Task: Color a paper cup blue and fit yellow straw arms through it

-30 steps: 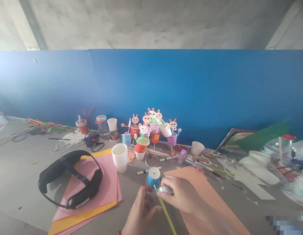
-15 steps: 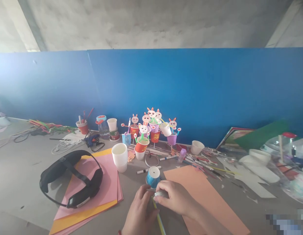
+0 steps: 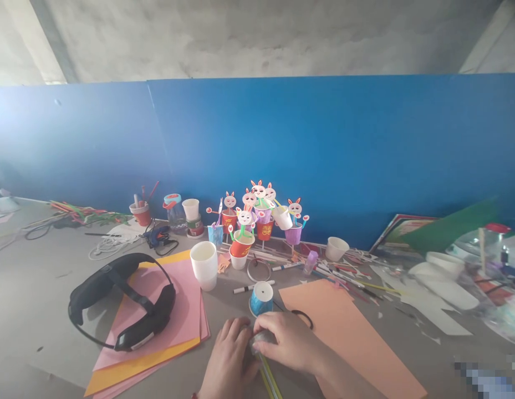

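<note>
A small shiny grey object, seemingly a roll of clear tape [image 3: 264, 337], sits in the closed fingers of my right hand [image 3: 288, 341]. Two yellow-green straws [image 3: 270, 379] run from below it toward the near edge of the view. My left hand [image 3: 230, 354] is curled beside them, its thumb at the straws and its fingertips by the tape; part of its grip is hidden. Just beyond my hands, an upside-down blue-wrapped paper cup [image 3: 262, 301] has a small hole in its base. A black loop [image 3: 305, 317] shows behind my right hand.
Orange paper [image 3: 344, 327] lies to the right. A black headset [image 3: 124, 305] rests on pink sheets [image 3: 186, 310] at the left. White cups [image 3: 204, 266] and rabbit-faced cup figures [image 3: 244, 241] stand behind. Markers [image 3: 253, 287], scraps and white paper [image 3: 440, 316] spread toward the right.
My right hand has shifted slightly left with the grey object, closer to my left hand. The black loop now shows, and two straws are visible side by side.
</note>
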`<state>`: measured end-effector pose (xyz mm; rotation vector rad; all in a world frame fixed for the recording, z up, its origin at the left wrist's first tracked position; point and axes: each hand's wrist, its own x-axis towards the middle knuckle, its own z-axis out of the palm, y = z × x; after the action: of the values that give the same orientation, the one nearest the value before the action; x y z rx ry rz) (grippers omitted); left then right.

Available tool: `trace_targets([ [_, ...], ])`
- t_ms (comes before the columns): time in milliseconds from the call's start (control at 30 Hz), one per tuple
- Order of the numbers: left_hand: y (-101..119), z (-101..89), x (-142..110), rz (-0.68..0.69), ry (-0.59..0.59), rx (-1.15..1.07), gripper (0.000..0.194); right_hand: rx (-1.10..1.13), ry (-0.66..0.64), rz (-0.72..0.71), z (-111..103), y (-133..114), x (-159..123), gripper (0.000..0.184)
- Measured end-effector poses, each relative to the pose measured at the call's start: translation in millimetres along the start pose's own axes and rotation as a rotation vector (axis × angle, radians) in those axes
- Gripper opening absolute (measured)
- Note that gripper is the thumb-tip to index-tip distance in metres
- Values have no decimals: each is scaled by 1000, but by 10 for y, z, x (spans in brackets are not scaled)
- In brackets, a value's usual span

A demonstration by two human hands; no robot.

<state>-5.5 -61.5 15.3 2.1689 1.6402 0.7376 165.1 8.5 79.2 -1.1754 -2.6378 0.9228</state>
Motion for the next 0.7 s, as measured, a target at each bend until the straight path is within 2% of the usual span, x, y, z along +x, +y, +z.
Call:
trace_targets([
  [200,-68,-29,-40,8,10,-61,23,-9,-60,-45,-21,-70,71,20],
  [300,-96,-24,-71,-29,23,-119,32,-5,-80,-67,-29,-72,111,21],
  [433,-129,42,-122,-89,9,-196,54,6,-81,-56,-17,-46,113,21],
  [500,-141,89,-139,-98,5,-214,57,13,-73,-41,-3,-37,99,22],
  [700,-110,200,-138,-57,98,-174,34,35,-55,-14,31,-54,75,19],
])
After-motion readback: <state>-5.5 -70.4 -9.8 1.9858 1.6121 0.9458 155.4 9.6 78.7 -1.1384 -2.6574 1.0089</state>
